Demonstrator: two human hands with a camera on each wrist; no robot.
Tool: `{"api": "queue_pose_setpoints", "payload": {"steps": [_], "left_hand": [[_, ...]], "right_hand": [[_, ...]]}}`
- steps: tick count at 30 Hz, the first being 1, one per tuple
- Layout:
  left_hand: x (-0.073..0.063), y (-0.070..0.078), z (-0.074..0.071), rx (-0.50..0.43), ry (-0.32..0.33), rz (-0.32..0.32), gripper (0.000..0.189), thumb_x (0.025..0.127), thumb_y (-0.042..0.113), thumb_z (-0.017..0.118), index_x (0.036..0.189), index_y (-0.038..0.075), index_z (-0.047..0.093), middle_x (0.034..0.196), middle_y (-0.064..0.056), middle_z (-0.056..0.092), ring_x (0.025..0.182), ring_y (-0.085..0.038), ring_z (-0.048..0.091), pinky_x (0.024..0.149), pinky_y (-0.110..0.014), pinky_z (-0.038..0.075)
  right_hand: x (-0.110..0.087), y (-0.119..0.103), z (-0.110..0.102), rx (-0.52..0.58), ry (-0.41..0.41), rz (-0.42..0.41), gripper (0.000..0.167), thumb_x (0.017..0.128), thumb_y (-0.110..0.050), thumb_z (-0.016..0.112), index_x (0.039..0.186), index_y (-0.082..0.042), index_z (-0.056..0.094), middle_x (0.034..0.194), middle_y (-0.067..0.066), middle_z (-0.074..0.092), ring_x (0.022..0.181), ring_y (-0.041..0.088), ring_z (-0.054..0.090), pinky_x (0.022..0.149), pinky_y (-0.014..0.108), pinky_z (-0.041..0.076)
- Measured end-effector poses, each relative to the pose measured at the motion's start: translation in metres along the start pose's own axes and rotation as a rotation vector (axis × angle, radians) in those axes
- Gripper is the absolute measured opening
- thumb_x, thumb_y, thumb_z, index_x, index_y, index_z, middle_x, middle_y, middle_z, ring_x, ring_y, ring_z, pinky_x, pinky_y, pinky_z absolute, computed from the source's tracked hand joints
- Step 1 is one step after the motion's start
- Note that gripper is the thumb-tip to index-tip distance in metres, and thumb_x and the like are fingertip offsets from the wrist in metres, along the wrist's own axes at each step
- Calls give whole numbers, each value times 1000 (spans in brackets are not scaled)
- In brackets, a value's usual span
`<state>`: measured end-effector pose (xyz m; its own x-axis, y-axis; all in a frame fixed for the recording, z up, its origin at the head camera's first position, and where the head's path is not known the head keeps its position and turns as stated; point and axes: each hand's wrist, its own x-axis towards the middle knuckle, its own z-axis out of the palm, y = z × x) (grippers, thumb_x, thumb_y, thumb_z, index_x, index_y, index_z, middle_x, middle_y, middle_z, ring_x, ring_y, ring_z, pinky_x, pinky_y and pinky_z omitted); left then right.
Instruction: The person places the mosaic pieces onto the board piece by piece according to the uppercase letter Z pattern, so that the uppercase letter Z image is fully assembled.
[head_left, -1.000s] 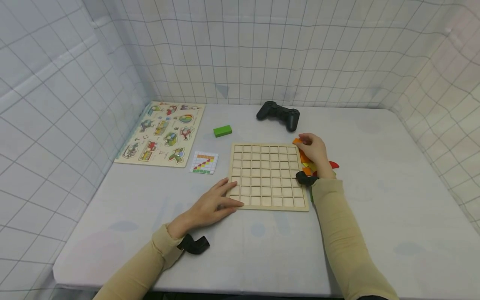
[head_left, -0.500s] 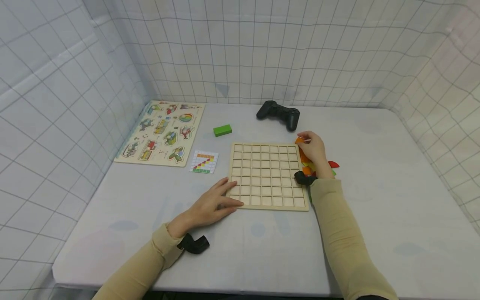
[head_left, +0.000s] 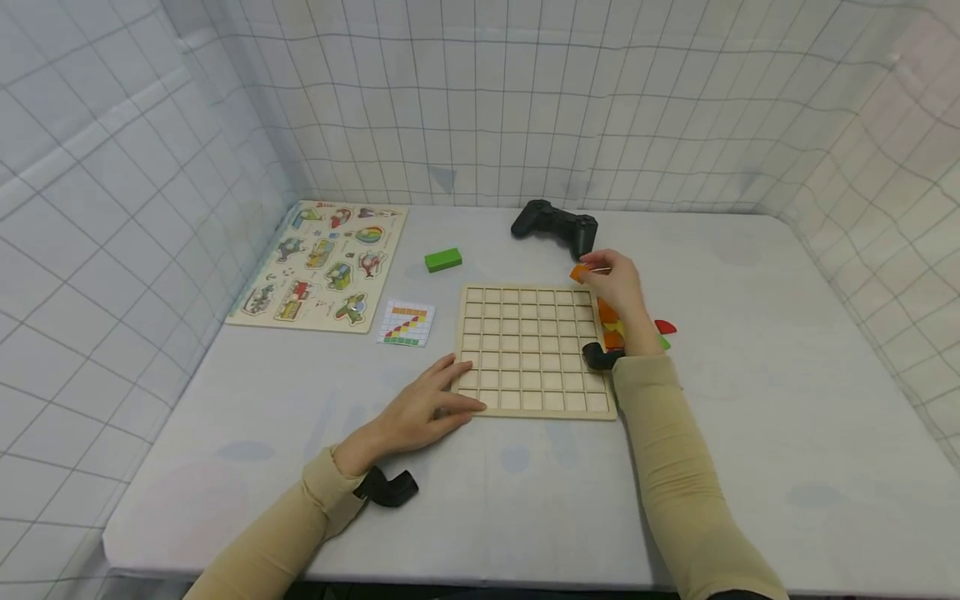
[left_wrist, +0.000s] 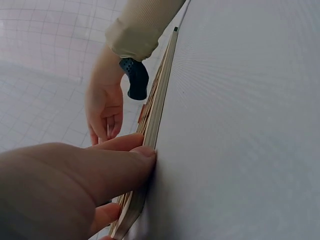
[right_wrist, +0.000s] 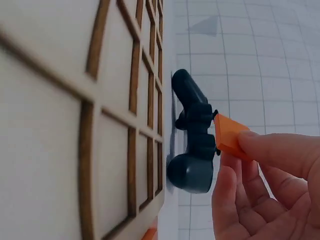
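Note:
A square wooden grid board (head_left: 531,353) lies on the table with bare cells. My left hand (head_left: 422,410) rests at its lower left corner, fingers spread over the rim; in the left wrist view the thumb (left_wrist: 125,167) lies against the board's side. Above the board's top right corner, my right hand (head_left: 617,287) pinches an orange square tile (right_wrist: 231,135) between thumb and fingers. Beside the board's right edge, partly under the right forearm, lies a pile of orange, yellow, red and green pieces (head_left: 612,336).
A black game controller (head_left: 555,227) sits behind the board. Farther left are a green block (head_left: 443,260), a pattern card (head_left: 406,323) with a coloured grid, and a picture puzzle board (head_left: 322,265). A red piece (head_left: 665,327) lies right of the right wrist.
My right hand has lifted the orange tile away from the pile and moved it up and left toward the board's top right corner. My left hand has stayed in place.

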<state>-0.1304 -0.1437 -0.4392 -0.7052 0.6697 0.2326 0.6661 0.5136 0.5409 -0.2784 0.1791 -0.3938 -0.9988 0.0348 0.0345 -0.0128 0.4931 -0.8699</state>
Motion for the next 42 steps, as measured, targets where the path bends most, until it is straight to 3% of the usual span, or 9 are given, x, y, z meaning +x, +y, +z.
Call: {"api": "queue_pose_setpoints", "payload": {"steps": [4,9,17,25,36,42], "left_hand": [[0,1,0,4,3,1,20,89,21,66,107,19,73,143,-20,38,137,-41,20,111,-53,21],[0,2,0,5,9,6,20,89,20,66,107,19,73,143,-21,39,137,-42,21,111,-53,22],[1,3,-1,22,0,13,20,89,20,65,108,20,73,143,-22,39,136,-43,22,111,-53,22],[0,4,-2,26,-8,13,21,89,19,65,109,19,73,142,-23,39,136,-44,22,110,-54,22],[-1,4,-3,20,-10,9,21,90,18,64,109,18,73,142,-23,38,136,-45,21,110,-54,23],[-1,3,-2,26,-11,17,22,90,18,64,110,18,72,142,-23,38,135,-45,21,110,-53,23]], "right_hand": [[-3,-15,8,36,-110,-74,31,92,-8,59,121,2,59,116,20,58,105,33,56,86,40,49],[-3,-27,26,101,-242,-108,34,91,-8,61,122,4,57,117,21,59,104,32,56,88,39,49],[-2,-38,67,42,-358,-124,29,90,-9,63,117,0,63,111,16,63,99,28,59,86,37,50],[-5,-40,89,-41,-382,-83,24,90,-12,64,112,-5,66,105,12,65,95,24,59,81,34,49],[-4,-34,92,-69,-381,-98,18,90,-16,65,105,-8,69,103,8,66,94,22,59,80,33,49],[-5,-33,94,-141,-384,-119,17,89,-19,66,104,-11,70,103,5,66,94,22,58,85,37,47]]}}
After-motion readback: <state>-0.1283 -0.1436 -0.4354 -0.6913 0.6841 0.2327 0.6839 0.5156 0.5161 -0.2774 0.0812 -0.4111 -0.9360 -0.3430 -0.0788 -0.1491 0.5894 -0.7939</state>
